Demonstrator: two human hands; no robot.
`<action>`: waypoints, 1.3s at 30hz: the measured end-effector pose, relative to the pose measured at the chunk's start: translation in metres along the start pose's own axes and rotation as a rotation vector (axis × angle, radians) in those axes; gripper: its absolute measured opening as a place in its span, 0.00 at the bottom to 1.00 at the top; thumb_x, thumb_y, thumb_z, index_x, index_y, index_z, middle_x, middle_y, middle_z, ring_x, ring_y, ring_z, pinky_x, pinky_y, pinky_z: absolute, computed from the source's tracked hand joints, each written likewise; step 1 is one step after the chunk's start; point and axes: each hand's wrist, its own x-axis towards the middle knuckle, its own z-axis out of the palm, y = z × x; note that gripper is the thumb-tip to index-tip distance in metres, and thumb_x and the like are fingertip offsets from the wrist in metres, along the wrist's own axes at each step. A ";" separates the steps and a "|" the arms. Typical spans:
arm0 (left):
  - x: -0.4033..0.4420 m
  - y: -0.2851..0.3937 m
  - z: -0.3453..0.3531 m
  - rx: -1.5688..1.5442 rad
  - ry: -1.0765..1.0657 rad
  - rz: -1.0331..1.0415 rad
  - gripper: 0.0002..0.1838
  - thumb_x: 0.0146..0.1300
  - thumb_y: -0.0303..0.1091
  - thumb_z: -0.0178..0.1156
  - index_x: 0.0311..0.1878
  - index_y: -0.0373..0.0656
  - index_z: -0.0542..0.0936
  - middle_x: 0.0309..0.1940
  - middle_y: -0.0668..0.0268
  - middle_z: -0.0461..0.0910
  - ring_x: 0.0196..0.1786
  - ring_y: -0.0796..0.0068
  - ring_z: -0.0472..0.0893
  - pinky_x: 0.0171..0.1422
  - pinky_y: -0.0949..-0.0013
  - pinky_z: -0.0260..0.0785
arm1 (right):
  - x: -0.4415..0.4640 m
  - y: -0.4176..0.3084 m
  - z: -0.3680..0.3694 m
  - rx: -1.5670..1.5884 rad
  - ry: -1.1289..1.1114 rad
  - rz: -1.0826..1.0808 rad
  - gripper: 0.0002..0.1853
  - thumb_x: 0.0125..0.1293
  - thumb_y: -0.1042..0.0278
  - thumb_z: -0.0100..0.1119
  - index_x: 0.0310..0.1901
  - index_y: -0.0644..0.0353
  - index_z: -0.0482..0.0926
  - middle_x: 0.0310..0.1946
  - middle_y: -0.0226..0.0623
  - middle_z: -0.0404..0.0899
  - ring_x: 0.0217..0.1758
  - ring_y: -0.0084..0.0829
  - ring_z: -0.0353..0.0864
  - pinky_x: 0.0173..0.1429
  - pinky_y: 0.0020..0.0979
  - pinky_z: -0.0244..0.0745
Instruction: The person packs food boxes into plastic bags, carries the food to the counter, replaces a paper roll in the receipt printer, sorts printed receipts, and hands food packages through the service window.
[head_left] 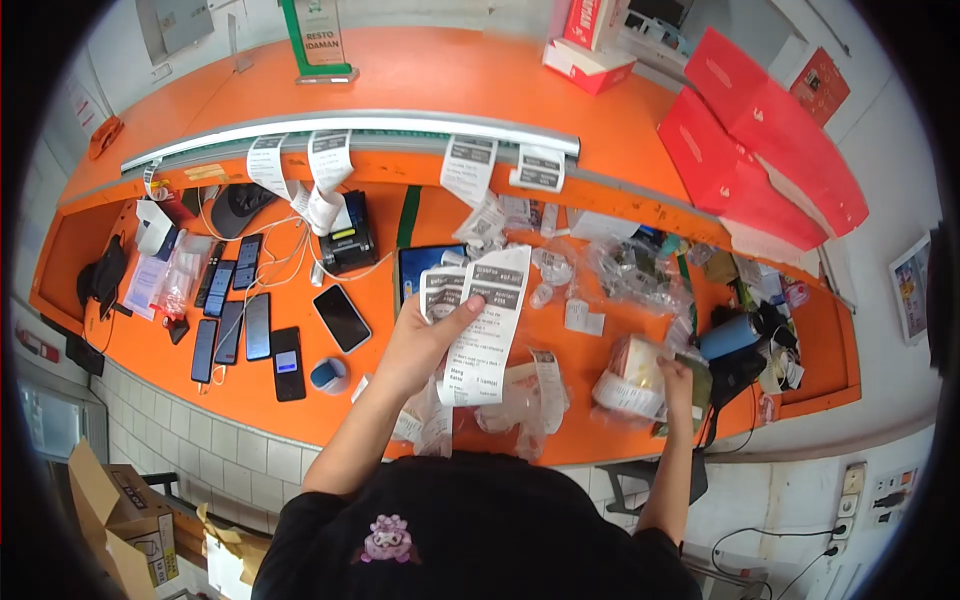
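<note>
My left hand [432, 338] pinches printed paper receipts [487, 325] between thumb and fingers, held up above the counter. At the right, my right hand [677, 384] has its fingers closed at the edge of a clear plastic-wrapped package [636, 364]. A white receipt [632, 396] lies across the front of that package; its contents are hard to make out. Below the held receipts is a crumpled clear plastic bag [515, 402] with another receipt [547, 380] on it. A tablet [420, 268] is partly covered behind my left hand.
Several phones [258, 326] and a black receipt printer [347, 235] with cables occupy the left side of the orange counter [270, 420]. Receipts [468, 168] hang from a metal rail [350, 128]. Plastic bags [640, 275], a blue bottle [730, 336] and red boxes [740, 160] are on the right.
</note>
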 end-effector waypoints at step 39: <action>-0.009 0.029 -0.234 -0.213 0.398 0.068 0.10 0.62 0.29 0.60 0.44 0.36 0.77 0.28 0.64 0.82 0.24 0.80 0.80 0.22 0.78 0.69 | 0.112 -0.538 0.244 -0.732 0.378 -1.225 0.09 0.52 0.64 0.58 0.32 0.59 0.79 0.33 0.41 0.79 0.39 0.36 0.78 0.45 0.38 0.68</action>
